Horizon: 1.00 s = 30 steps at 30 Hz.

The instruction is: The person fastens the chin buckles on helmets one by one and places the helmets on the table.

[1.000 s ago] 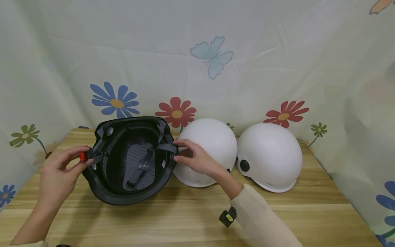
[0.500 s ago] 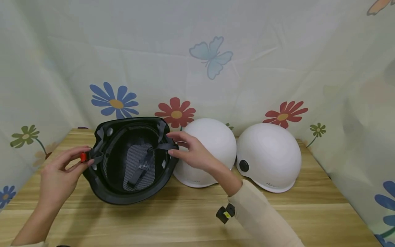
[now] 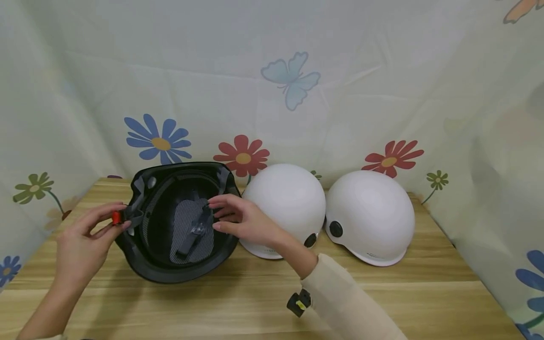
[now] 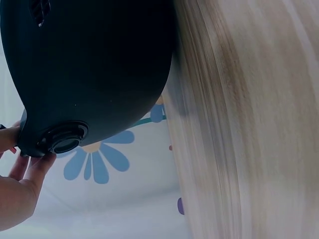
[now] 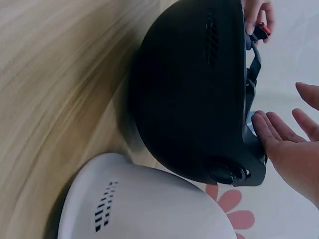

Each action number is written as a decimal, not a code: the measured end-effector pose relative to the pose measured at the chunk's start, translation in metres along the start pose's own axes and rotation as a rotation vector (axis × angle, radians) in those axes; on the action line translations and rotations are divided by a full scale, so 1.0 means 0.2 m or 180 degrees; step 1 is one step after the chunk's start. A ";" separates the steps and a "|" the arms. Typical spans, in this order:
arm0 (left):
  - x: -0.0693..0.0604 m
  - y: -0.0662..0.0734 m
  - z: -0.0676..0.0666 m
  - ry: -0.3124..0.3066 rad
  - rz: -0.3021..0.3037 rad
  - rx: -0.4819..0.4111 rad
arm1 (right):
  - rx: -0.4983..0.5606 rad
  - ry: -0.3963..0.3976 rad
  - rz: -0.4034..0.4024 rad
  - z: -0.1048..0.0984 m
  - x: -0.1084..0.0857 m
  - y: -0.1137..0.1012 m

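Note:
A black helmet (image 3: 170, 273) lies upside down on the table, its dark lining facing up. At its left rim my left hand (image 3: 82, 238) pinches the chin strap buckle (image 3: 116, 217), which has a red part. My right hand (image 3: 246, 223) hovers over the right side of the opening, fingertips and thumb apart, close to a dark strap with a clear clip (image 3: 197, 230) inside. In the right wrist view the right hand's fingers (image 5: 271, 129) are extended beside the rim. The left wrist view shows the helmet's outer shell (image 4: 89, 69), with the left fingers behind its edge.
Two white helmets (image 3: 293, 198) (image 3: 369, 212) stand side by side to the right, the nearer one close against the black helmet. The wooden table (image 3: 238, 307) ends at a cloth backdrop (image 3: 191, 85) printed with flowers and a butterfly.
My right hand has let go of the grey strap at the right rim and moved left over the helmet's inside. My left hand stays on the buckle.

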<state>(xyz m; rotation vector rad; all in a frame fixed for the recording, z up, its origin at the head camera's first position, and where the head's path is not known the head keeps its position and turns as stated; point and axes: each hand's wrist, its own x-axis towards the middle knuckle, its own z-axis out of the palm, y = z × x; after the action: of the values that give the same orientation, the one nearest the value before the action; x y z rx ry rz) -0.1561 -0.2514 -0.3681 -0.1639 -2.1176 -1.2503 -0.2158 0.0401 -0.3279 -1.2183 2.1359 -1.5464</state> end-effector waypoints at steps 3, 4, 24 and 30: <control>0.00 0.01 0.00 0.0006 0.0048 -0.0006 | -0.0012 -0.0031 0.0068 0.02 0.00 0.00; -0.01 0.01 0.00 0.0011 0.0070 0.0001 | -0.0011 -0.0030 0.0093 0.03 0.00 0.01; -0.05 0.08 0.03 0.0090 0.0167 0.0103 | -0.0002 -0.0233 0.0249 0.14 -0.01 0.08; -0.07 0.11 0.03 0.0146 0.0155 0.0128 | 0.0024 -0.0314 0.0239 0.17 0.00 0.11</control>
<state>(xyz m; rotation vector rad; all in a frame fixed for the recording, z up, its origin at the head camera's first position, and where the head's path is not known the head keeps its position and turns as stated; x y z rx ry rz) -0.1395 -0.2326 -0.3620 -0.1666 -2.0855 -1.1718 -0.2045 0.0187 -0.3609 -1.1725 2.0868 -1.4319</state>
